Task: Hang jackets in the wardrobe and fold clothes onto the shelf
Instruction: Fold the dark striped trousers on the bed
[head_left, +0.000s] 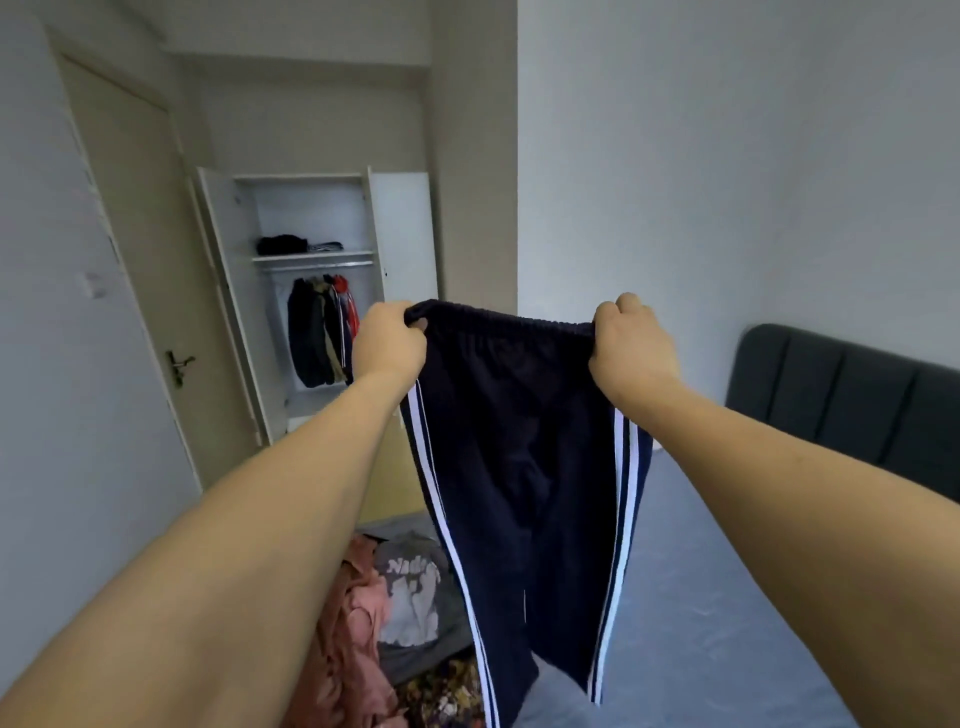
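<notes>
Navy track pants (524, 467) hang unfolded over the bed (727, 597), waistband pinched by the left hand (388, 345) and right hand (631, 345). Near left, more clothes (395, 613) wait. Far off, the wardrobe (311, 291) already holds hung jackets (319, 332) and folded clothes (296, 244) on its shelf.

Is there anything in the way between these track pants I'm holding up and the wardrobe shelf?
Nothing visible. The track pants hang from both hands; the wardrobe doors stand open, and the shelf has bare space right of the folded clothes.
</notes>
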